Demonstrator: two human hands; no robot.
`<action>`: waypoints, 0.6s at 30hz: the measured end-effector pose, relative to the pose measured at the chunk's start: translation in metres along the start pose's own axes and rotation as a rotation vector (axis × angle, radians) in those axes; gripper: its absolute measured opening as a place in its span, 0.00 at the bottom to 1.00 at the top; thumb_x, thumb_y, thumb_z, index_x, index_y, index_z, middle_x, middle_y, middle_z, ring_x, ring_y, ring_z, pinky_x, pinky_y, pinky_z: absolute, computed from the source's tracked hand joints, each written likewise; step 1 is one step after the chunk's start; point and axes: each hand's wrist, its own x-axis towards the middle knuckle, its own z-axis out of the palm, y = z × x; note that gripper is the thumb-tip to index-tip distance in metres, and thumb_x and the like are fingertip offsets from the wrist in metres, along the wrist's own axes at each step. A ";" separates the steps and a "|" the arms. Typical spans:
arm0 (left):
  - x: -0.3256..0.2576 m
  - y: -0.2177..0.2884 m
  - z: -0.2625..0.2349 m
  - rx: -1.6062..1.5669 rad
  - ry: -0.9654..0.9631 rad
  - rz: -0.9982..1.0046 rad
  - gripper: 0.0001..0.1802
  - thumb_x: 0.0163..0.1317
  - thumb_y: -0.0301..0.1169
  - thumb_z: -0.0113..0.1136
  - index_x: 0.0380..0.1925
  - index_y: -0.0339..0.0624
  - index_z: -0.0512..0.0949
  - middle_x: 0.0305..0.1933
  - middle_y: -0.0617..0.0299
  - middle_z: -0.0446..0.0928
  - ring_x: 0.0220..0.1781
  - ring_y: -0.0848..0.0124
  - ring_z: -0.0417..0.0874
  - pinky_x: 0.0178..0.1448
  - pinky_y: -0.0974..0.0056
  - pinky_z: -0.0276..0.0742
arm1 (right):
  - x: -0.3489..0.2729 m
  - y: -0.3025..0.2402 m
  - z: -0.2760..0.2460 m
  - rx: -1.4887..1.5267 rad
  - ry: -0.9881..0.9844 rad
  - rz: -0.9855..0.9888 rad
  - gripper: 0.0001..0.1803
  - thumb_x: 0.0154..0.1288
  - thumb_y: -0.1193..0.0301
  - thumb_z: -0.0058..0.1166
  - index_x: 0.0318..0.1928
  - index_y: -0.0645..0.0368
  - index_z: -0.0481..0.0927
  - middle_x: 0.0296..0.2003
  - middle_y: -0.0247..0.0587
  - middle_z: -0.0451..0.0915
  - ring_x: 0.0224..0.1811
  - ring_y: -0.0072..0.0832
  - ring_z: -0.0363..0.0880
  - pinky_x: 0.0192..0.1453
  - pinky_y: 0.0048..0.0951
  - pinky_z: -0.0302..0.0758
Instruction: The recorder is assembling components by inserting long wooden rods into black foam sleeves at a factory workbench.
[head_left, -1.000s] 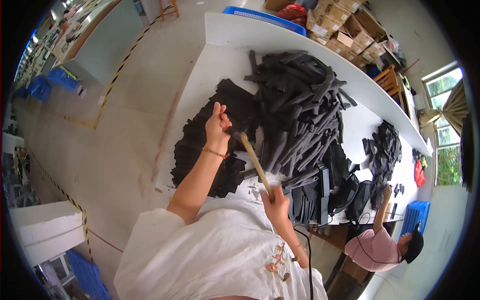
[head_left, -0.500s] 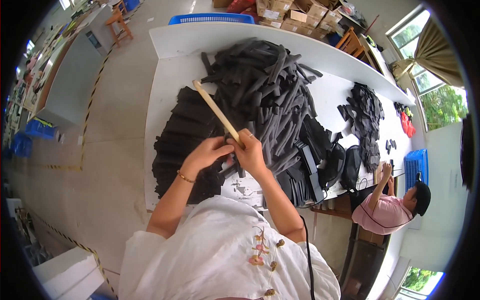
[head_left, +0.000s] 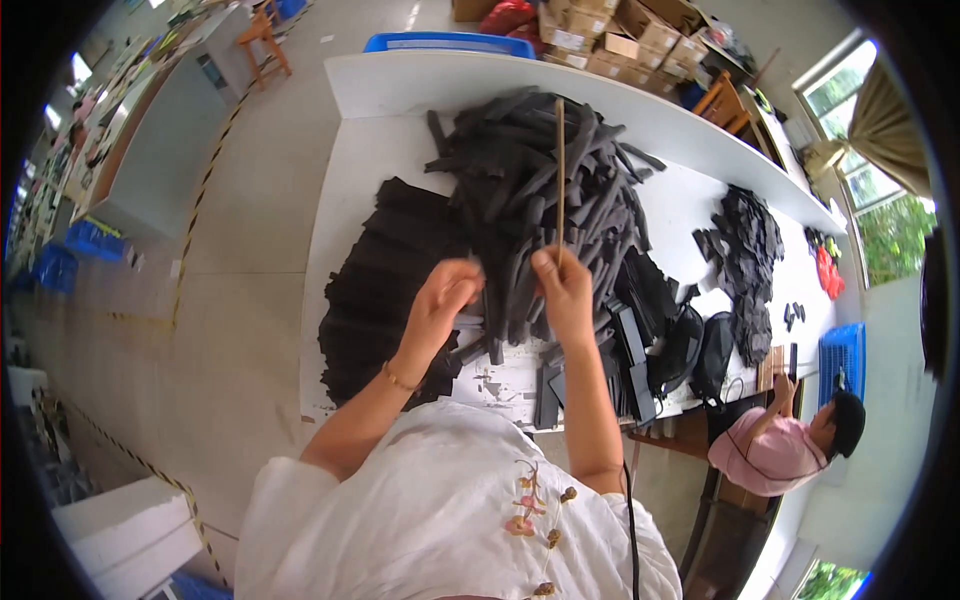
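Stick (head_left: 561, 180): is pointing forward, its long axis running almost straight up the view, and is reaching out above a heap of dark tubes (head_left: 510, 180).
Right hand (head_left: 567, 290): is holding the near end of the stick, thumb and fingers closing narrowly around it.
Left hand (head_left: 440, 300): is hovering apart from the stick, fingers curling toward the thumb; blur is hiding whether they are holding anything.
Stick surface: is looking pale brown, straight and slender.
Black pieces (head_left: 390, 260): are lying in overlapping layers on the white table (head_left: 375, 145), just left of the tubes.
Smaller heap (head_left: 752, 260): is lying farther right, while a person in a pink top (head_left: 765, 455) is bending both arms near a blue crate (head_left: 842, 355).
Cardboard boxes (head_left: 630, 40): are piling up behind the table's upright back board (head_left: 450, 78).
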 end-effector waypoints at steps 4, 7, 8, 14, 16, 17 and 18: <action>0.030 -0.008 0.000 -0.107 -0.078 -0.129 0.08 0.64 0.31 0.60 0.39 0.39 0.78 0.33 0.71 0.76 0.34 0.84 0.73 0.37 0.78 0.67 | -0.019 0.015 0.024 0.019 -0.094 0.033 0.12 0.70 0.65 0.53 0.34 0.61 0.76 0.20 0.25 0.67 0.21 0.12 0.63 0.25 0.18 0.61; 0.023 -0.025 0.002 -0.411 0.126 -0.207 0.08 0.65 0.34 0.59 0.33 0.42 0.79 0.27 0.76 0.72 0.29 0.87 0.69 0.32 0.79 0.62 | -0.024 0.024 0.026 0.026 -0.118 -0.017 0.11 0.71 0.67 0.51 0.34 0.62 0.74 0.20 0.25 0.66 0.21 0.12 0.62 0.24 0.18 0.60; 0.023 -0.032 0.006 -0.411 0.130 -0.209 0.08 0.65 0.34 0.59 0.33 0.42 0.79 0.27 0.76 0.72 0.29 0.87 0.69 0.32 0.79 0.62 | -0.025 0.027 0.027 0.053 -0.141 -0.011 0.11 0.71 0.67 0.50 0.34 0.62 0.74 0.20 0.25 0.65 0.21 0.12 0.62 0.24 0.18 0.60; 0.006 -0.019 0.028 -0.274 0.051 -0.295 0.13 0.71 0.37 0.49 0.31 0.41 0.76 0.27 0.69 0.74 0.27 0.80 0.74 0.30 0.72 0.70 | -0.027 0.027 0.039 0.117 0.021 0.033 0.11 0.72 0.68 0.49 0.33 0.62 0.74 0.19 0.26 0.67 0.20 0.12 0.63 0.23 0.18 0.61; -0.010 -0.039 0.012 0.000 -0.129 -0.318 0.14 0.71 0.37 0.46 0.32 0.39 0.75 0.24 0.67 0.73 0.23 0.78 0.73 0.29 0.71 0.70 | -0.018 0.021 0.038 0.028 0.168 0.025 0.11 0.72 0.69 0.49 0.33 0.62 0.74 0.19 0.26 0.67 0.18 0.13 0.64 0.21 0.18 0.60; -0.018 -0.044 0.008 -0.054 -0.217 -0.366 0.15 0.71 0.37 0.45 0.32 0.38 0.74 0.22 0.66 0.73 0.23 0.78 0.74 0.29 0.71 0.70 | -0.009 0.031 0.034 0.018 0.217 -0.039 0.11 0.72 0.70 0.49 0.32 0.62 0.74 0.19 0.26 0.67 0.17 0.13 0.64 0.20 0.18 0.60; -0.023 -0.046 0.008 -0.110 -0.307 -0.411 0.15 0.71 0.37 0.45 0.33 0.37 0.74 0.21 0.65 0.73 0.24 0.77 0.74 0.29 0.71 0.70 | -0.003 0.029 0.031 0.080 0.262 0.001 0.11 0.72 0.69 0.49 0.32 0.61 0.74 0.19 0.27 0.67 0.17 0.13 0.64 0.20 0.18 0.60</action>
